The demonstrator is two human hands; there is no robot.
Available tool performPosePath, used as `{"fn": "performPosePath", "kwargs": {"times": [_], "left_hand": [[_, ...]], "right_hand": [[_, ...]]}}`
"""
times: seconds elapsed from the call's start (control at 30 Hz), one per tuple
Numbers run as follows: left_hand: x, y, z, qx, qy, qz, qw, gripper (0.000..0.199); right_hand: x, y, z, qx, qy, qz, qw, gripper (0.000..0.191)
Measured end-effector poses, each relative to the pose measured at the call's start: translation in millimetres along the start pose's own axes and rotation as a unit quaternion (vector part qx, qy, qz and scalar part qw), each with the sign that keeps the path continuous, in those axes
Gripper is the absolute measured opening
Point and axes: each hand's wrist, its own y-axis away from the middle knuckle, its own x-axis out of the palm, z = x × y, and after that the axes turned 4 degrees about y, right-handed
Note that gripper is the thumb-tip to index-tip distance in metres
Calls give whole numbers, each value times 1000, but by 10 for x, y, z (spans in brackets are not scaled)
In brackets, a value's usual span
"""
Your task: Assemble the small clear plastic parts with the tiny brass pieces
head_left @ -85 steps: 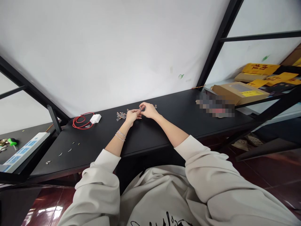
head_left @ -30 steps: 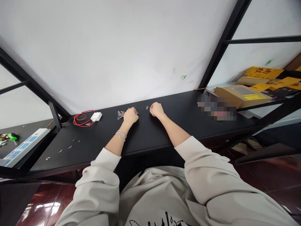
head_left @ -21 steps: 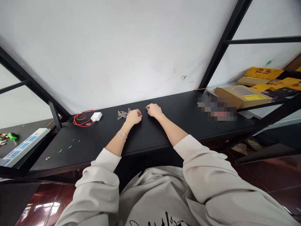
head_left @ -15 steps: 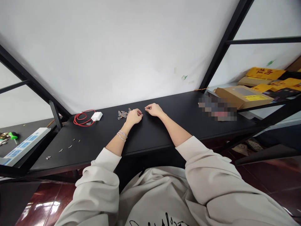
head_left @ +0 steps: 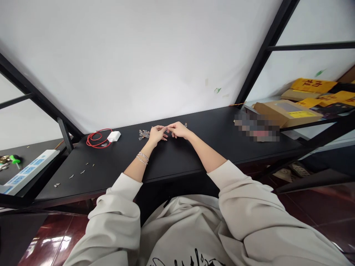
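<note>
Left hand (head_left: 156,134), right hand (head_left: 179,129) meeting at fingertips, wrists apart.

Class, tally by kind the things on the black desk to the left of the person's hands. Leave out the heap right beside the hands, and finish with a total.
Red cable: 1
White charger: 1
Small pieces: 6 (five near the desk's front edge, one beside the cable)
Total: 8

desk (head_left: 249,151): small parts (head_left: 143,134) centre-left | charger (head_left: 113,136), cable (head_left: 97,139) just left of them | power strip (head_left: 27,172) further left, seemingly on a separate bench (head_left: 22,159) | cardboard box (head_left: 287,113) right, on shelf (head_left: 248,103)
</note>
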Motion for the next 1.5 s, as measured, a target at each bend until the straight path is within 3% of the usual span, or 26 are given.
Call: {"fn": "performPosePath", "kwargs": {"times": [0.17,0.33,0.47,0.63,0.77,0.93,1.07,1.2,1.5], "left_hand": [[19,27,-36,-26,41,30,998,8],[32,16,-36,-26,74,19,997,7],[21,15,-30,-43,89,37,994,10],[1,21,-26,-40,84,52,994,14],[-6,2,-8,-18,71,45,996,15],[-17,-43,40,1,42,20,999,13],[-18,-33,41,12,25,19,999,16],[-10,-4,18,23,16,12,1000,21],[9,6,-2,12,27,5,1000,17]], "right_hand": [[-29,-23,-36,-3,97,-39,995,15],[-117,-50,-93,18,253,-125,959,21],[-165,-70,-139,86,307,-110,941,23],[-179,-74,-145,104,303,-122,939,12],[-170,-61,-107,111,248,-108,956,9],[-117,-45,-21,83,58,-112,989,10],[-91,-31,41,82,-37,-114,989,4],[-83,-26,66,90,-114,-75,987,14],[-73,8,78,87,-169,-61,980,12]]}}
